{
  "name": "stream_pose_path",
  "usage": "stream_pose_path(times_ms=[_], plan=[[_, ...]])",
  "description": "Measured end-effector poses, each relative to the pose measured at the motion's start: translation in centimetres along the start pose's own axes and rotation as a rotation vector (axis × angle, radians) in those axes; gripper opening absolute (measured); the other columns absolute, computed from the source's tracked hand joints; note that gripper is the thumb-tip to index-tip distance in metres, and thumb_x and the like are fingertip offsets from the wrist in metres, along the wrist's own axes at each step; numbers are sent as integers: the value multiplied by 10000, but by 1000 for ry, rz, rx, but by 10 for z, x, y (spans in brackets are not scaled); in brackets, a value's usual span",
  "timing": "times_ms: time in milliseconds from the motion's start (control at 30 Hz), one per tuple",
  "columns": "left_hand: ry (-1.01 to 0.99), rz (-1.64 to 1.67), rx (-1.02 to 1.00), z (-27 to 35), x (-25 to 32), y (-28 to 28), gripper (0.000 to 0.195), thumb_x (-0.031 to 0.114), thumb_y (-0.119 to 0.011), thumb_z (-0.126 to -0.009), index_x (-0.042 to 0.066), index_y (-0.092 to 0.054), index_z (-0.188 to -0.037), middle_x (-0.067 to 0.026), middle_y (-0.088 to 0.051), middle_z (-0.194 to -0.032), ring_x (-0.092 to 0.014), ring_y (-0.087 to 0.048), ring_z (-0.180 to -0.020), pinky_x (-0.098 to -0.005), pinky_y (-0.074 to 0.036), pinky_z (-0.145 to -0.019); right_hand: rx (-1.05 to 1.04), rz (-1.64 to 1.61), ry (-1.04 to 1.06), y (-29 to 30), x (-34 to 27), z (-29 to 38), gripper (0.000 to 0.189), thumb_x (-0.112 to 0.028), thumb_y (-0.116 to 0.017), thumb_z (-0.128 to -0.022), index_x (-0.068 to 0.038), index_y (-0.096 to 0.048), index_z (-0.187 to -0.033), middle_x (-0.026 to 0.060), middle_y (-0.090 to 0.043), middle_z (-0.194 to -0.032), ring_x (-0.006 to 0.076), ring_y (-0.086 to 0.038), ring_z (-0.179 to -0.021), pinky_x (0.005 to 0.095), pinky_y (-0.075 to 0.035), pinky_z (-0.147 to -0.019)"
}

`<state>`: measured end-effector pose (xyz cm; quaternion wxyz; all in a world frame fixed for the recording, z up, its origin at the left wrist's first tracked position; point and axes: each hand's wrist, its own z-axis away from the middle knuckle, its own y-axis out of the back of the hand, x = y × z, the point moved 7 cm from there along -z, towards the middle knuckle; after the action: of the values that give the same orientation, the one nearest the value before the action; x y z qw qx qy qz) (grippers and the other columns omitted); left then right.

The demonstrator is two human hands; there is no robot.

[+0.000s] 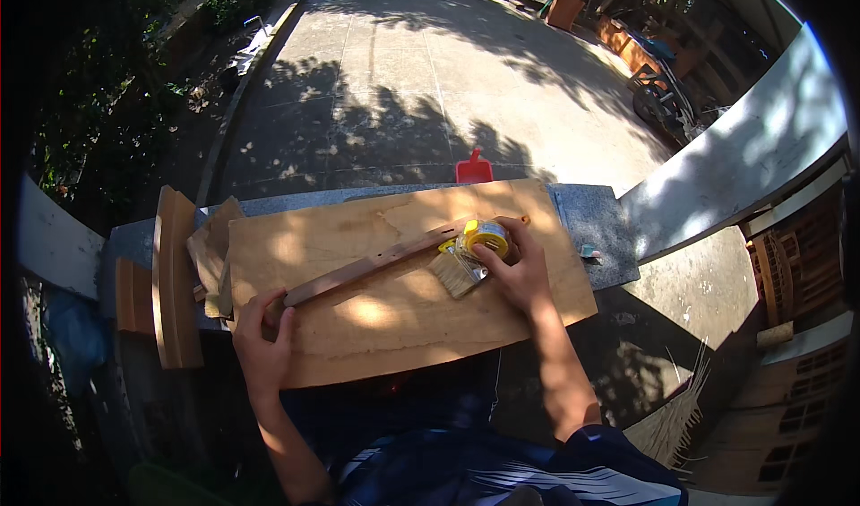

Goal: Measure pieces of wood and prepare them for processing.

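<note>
A narrow wooden strip (pixel 363 264) with several small holes or slots lies slantwise across a plywood board (pixel 403 324). My left hand (pixel 262 331) has thumb and fingers around the strip's near left end. Over toward its far right end, my right hand (pixel 521 264) grips a yellow tape measure (pixel 488 236) with a partly clear case. A flat paintbrush (pixel 455 274) with pale bristles lies on the board just below the tape measure, close to my right thumb. Whether any blade is drawn out of the tape measure is not clear.
Under the board is a grey stone slab (pixel 594 217). Curved wooden pieces (pixel 176 277) and wood offcuts (pixel 215 244) stand at its left. Beyond the slab is a red dustpan (pixel 474 169). A pale pillar (pixel 739 150) rises at right, with a straw broom (pixel 672 412) below.
</note>
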<state>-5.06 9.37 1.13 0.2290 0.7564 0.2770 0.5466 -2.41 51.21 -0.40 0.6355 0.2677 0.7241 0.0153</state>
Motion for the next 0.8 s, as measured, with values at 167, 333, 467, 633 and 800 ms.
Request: stream_pose_path(times_ms=[167,333,467,633,800], plan=[[11,-12,-8,0,-7,-2,305,116,-781,-970,61,-748,-1268,-39,-562,-814,-147,-486,-734,-313,-447,-712,5,11,31,0,-1,-2,528,-299,-881,-941,-4,-664,-1323,159,-795,-1119,213,-772,-1045,349,-607,-904],[35,-36,-104,2,-14,-5,279,140,-756,-995,61,-728,-1261,-88,-679,-943,-199,-547,-776,-359,-491,-744,11,21,65,-3,2,-5,542,-323,-868,-952,12,-656,-1323,166,-792,-1120,209,-772,-1032,345,-606,-893],[-18,155,-128,2,-12,-7,240,190,-714,-1038,62,-718,-1242,-99,-692,-959,-205,-611,-809,-362,-503,-749,28,84,103,-2,-4,-5,533,-319,-880,-940,6,-669,-1306,170,-791,-1130,212,-765,-1074,365,-601,-924],[-128,48,-111,3,-5,-7,216,204,-737,-1003,70,-718,-1171,-111,-702,-1026,-309,-681,-944,-433,-535,-831,47,262,248,-9,-48,9,511,-275,-908,-911,-32,-685,-1301,148,-789,-1170,217,-756,-1119,381,-596,-964],[-276,-58,-77,6,4,-6,286,171,-819,-906,80,-721,-1158,-114,-688,-1116,-341,-680,-1038,-458,-541,-892,-137,149,367,-61,-97,43,517,-254,-925,-885,-54,-694,-1302,137,-782,-1188,236,-744,-1149,383,-578,-990]])
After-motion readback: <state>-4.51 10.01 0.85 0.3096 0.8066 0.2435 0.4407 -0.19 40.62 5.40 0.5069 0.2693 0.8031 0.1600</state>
